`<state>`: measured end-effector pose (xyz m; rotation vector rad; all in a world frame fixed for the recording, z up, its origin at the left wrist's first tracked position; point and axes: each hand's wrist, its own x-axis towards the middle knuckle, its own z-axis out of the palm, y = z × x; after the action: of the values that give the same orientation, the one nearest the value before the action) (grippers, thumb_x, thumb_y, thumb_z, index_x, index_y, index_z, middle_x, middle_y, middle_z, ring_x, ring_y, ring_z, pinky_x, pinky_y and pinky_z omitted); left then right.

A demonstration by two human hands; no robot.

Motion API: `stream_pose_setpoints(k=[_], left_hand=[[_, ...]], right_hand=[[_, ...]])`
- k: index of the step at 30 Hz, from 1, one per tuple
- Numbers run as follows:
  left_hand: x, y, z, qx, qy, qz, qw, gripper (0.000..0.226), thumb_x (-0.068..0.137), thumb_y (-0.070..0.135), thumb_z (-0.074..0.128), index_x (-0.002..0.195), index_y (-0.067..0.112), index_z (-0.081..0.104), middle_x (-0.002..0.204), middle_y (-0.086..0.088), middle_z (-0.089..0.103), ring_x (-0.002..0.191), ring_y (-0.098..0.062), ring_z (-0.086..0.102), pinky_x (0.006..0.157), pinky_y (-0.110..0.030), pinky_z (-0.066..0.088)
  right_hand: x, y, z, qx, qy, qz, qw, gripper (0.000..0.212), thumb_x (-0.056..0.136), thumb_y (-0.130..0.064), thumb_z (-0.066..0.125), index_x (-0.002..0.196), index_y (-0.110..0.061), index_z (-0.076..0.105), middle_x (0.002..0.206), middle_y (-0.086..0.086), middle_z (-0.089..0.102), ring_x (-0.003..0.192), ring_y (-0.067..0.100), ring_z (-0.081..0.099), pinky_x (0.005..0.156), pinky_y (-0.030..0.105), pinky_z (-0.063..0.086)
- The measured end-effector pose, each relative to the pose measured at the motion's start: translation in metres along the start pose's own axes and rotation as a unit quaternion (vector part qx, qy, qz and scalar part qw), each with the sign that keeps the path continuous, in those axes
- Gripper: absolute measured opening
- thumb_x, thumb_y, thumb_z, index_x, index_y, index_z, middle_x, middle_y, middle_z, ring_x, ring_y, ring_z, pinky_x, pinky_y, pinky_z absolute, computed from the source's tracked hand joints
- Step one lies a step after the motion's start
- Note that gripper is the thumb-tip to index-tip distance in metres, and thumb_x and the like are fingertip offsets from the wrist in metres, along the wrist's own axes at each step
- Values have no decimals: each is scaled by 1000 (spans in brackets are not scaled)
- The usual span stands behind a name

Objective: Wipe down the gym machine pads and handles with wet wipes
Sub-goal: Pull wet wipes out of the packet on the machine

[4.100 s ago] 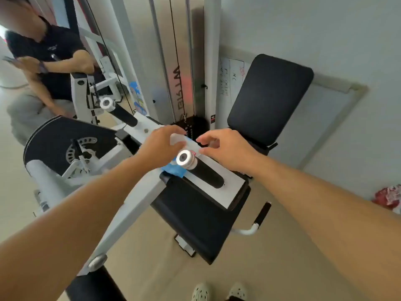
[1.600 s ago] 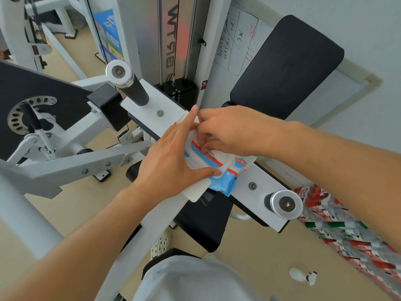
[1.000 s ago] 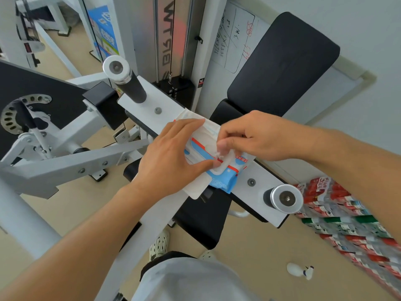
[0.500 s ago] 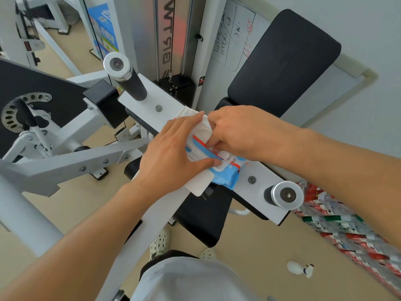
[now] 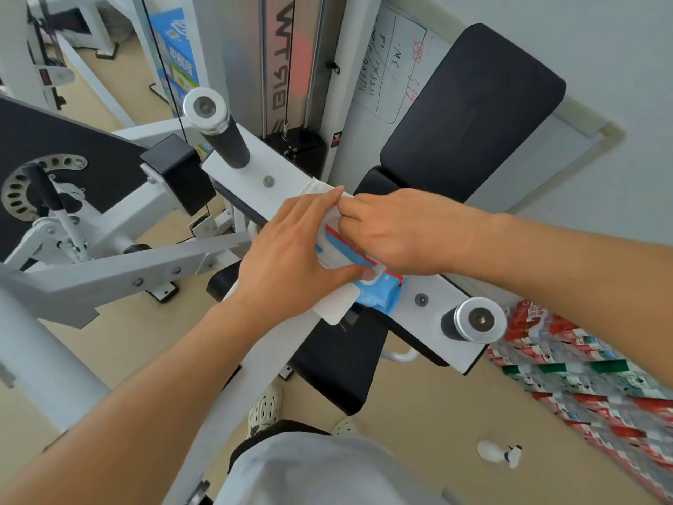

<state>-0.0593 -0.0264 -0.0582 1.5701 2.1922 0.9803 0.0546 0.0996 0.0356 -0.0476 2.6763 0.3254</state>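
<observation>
Our right hand is covering most of the wipes pack, its fingers curling down onto the pack's white flap; whether they are pinching it we cannot tell. Our left hand is lying flat on a white wipe, fingers straight and together, thumb pressing the flap's lower edge. The pack is lying on the machine's white plate, between two black handles, under both hands. A black back pad is rising behind.

Spray bottle on floor near stacked packs.
</observation>
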Motion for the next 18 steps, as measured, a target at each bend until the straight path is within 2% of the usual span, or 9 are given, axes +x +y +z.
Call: stream_pose_setpoints(k=[2, 4, 7, 9, 11, 13, 16, 18], left_hand=[[1, 0, 1, 15, -1, -2, 1000, 99, 65, 77, 70, 149, 34, 38, 144, 11, 48, 131, -9, 43, 102, -33, 42], [2, 0, 2, 27, -5, 4, 1000, 92, 67, 79, 68, 145, 38, 41, 144, 14, 46, 130, -7, 41, 102, -32, 42], [1, -1, 2, 32, -10, 10, 999, 89, 68, 79, 66, 144, 39, 44, 143, 17, 44, 130, -5, 39, 99, -27, 41], [1, -2, 3, 31, -9, 6, 999, 88, 69, 77, 68, 144, 39, 43, 144, 18, 44, 130, -4, 38, 99, -27, 41], [1, -1, 4, 29, -8, -6, 1000, 87, 70, 76, 69, 144, 40, 43, 144, 18, 43, 130, -5, 38, 100, -29, 43], [2, -1, 3, 33, -8, -6, 999, 88, 69, 77, 68, 145, 40, 43, 145, 18, 43, 131, -5, 38, 101, -31, 43], [1, 0, 3, 25, -3, -7, 1000, 93, 67, 78, 69, 147, 40, 40, 145, 17, 45, 132, -6, 39, 99, -28, 40], [1, 1, 2, 8, -6, -20, 1000, 103, 63, 81, 67, 150, 39, 33, 146, 14, 46, 131, -7, 42, 98, -28, 40]], right_hand=[[-5, 3, 0, 59, 3, 23, 998, 29, 104, -33, 51, 128, -21, 41, 119, -4, 40, 97, 9, 39, 78, 19, 42], [-9, 6, 1, 115, 18, 42, 992, 22, 102, -32, 54, 112, -27, 35, 109, -10, 34, 90, 7, 34, 66, 14, 32], [-18, 10, 6, 190, 52, 70, 978, 13, 105, -28, 50, 103, -27, 37, 101, -10, 47, 85, 11, 46, 63, 12, 36], [-26, 11, 5, 265, 89, 110, 954, 4, 106, -25, 41, 103, -25, 39, 87, -12, 54, 76, 14, 56, 57, 14, 42], [-30, 12, 2, 304, 132, 129, 935, 5, 106, -29, 35, 104, -25, 38, 80, -13, 55, 71, 13, 58, 53, 15, 41], [-29, 13, -1, 320, 137, 126, 929, 6, 107, -33, 41, 105, -28, 40, 85, -15, 57, 77, 10, 59, 59, 16, 41], [-22, 10, -6, 376, 110, 148, 908, 18, 102, -45, 53, 113, -33, 46, 94, -14, 66, 86, 9, 65, 68, 20, 54], [-15, 8, -6, 332, 93, 185, 920, 29, 94, -52, 64, 114, -35, 54, 90, -15, 64, 81, 7, 62, 70, 22, 55]])
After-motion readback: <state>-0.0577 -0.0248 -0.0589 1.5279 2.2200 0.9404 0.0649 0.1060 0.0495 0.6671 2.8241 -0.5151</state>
